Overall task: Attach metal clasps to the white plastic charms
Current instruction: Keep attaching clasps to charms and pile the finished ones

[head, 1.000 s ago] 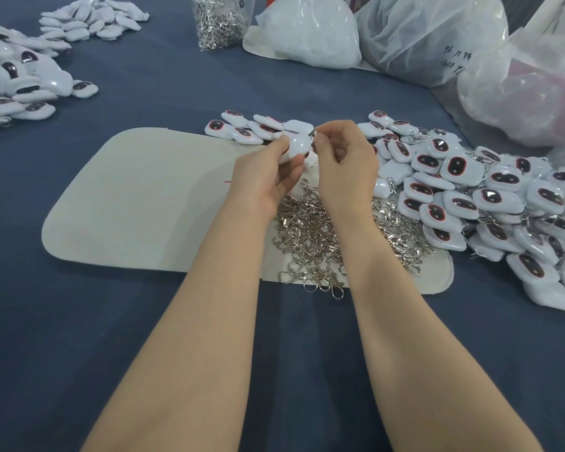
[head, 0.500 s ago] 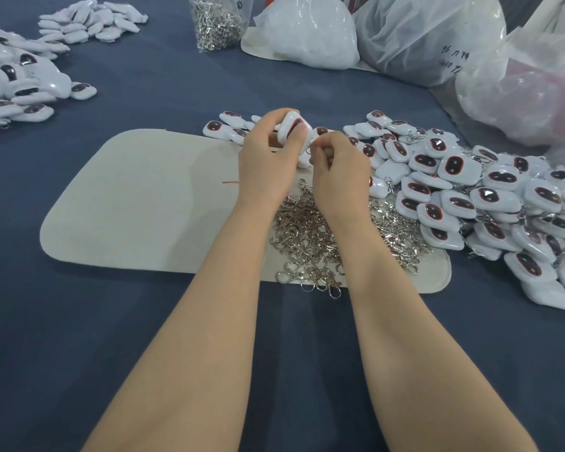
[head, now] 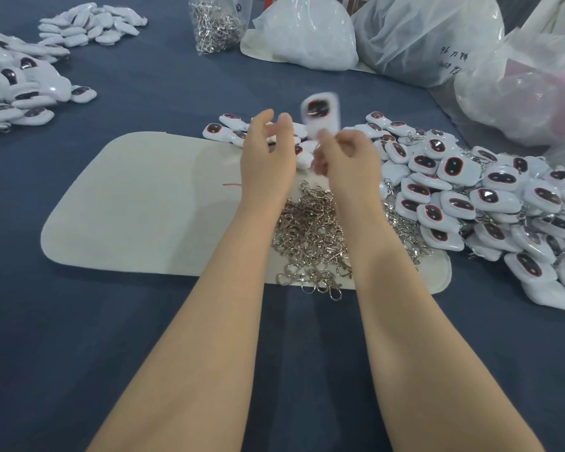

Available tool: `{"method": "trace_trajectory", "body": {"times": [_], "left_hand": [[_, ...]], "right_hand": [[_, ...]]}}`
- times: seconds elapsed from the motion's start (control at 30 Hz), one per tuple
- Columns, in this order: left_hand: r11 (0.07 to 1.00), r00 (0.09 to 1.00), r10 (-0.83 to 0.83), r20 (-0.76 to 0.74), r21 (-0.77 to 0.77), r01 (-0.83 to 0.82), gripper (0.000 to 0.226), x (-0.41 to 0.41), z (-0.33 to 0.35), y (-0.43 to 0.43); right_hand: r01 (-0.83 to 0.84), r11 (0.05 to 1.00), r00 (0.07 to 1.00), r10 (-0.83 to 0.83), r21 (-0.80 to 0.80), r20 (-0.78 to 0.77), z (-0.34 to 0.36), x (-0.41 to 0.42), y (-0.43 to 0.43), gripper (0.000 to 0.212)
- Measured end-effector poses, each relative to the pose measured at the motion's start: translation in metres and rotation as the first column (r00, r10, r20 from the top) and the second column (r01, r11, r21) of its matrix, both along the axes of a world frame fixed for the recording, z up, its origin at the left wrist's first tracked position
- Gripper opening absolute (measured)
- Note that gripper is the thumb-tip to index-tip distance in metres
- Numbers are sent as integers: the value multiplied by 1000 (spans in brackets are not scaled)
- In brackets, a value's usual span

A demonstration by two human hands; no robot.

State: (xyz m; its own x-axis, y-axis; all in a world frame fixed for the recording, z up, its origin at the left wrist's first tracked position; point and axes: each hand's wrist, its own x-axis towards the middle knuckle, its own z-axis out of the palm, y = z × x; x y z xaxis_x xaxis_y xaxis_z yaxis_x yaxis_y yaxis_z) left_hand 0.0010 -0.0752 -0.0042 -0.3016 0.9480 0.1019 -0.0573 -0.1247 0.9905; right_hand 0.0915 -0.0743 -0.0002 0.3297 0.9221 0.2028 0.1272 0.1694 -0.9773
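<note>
White plastic charm with a dark oval face [head: 320, 114] shows blurred just above the middle of the frame, its long axis near vertical and its dark face turned toward you. Your right grip [head: 349, 161] has its fingers curled and pinches at the lower end, though blur hides the exact contact. Your left grip [head: 265, 154], just to the left, is spread with straight fingers and holds nothing. Below both, a heap of silver metal clasps [head: 310, 236] lies on a pale grey mat [head: 137, 203] over the blue tabletop [head: 79, 321]. Piled white charms [head: 470, 197] fill the right side.
</note>
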Motion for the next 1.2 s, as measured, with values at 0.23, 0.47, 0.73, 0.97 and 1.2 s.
{"method": "trace_trajectory", "body": {"times": [0.23,0.47,0.73,0.97,1.2], "left_hand": [[981,987,140,73,-147,-128,16,-12,-7,10],[976,993,94,66,-202,-79,12,-10,-9,9],[977,984,28,-175,-204,-64,33,-6,-11,5],[969,989,5,-151,-243,-42,29,-7,-9,5],[979,996,27,88,-201,-9,11,-8,-6,5]], "right_hand": [[161,980,953,-186,-119,-238,1,29,8,40],[-68,970,468,237,-233,851,-26,0,8,42],[5,996,732,59,-92,678,-18,0,3,22],[-29,985,636,149,-171,757,-20,-1,1,37],[-236,970,874,238,-58,423,-4,-6,-5,46]]}}
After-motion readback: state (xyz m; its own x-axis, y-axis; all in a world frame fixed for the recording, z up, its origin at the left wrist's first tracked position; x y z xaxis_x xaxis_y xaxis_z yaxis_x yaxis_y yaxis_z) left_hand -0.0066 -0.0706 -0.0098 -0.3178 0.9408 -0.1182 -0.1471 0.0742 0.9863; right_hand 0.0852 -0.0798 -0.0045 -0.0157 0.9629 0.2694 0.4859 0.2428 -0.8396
